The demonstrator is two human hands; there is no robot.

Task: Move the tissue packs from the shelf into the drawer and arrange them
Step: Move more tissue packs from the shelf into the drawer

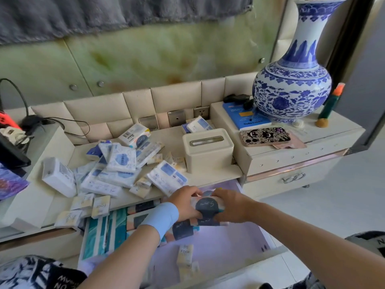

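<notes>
Where the view is cut off at the far left, a tangle of black cables (pixel 31 122) and a red object (pixel 7 119) are only partly seen and cannot be made out. Next along, a loose heap of tissue packs (pixel 116 170) in glossy white and blue film is spread over the smooth cream shelf (pixel 208 177), with small yellowish packs (pixel 101 206) overhanging its front edge. Below, the drawer (pixel 239 265) is pulled open; long teal-striped packs (pixel 104 232) are laid side by side at its left, partly hidden under the shelf lip. A pale blue wristband (pixel 160 217) is worn at the left hand (pixel 184 202), whose fingers are curled round the left end of the held pack (pixel 206 206), a soft rectangular pack with a dark round label. Its right end is gripped by the right hand (pixel 231 207), so the pack is held between both hands, above the drawer and just in front of the shelf edge. Similar dark-labelled packs (pixel 183 229) lie beneath, mostly covered. Further right, a boxy cream tissue box (pixel 208 153) with a slotted lid is set on the shelf, and a rounded blue-and-white porcelain vase (pixel 291 88) is cut off at the top.
</notes>
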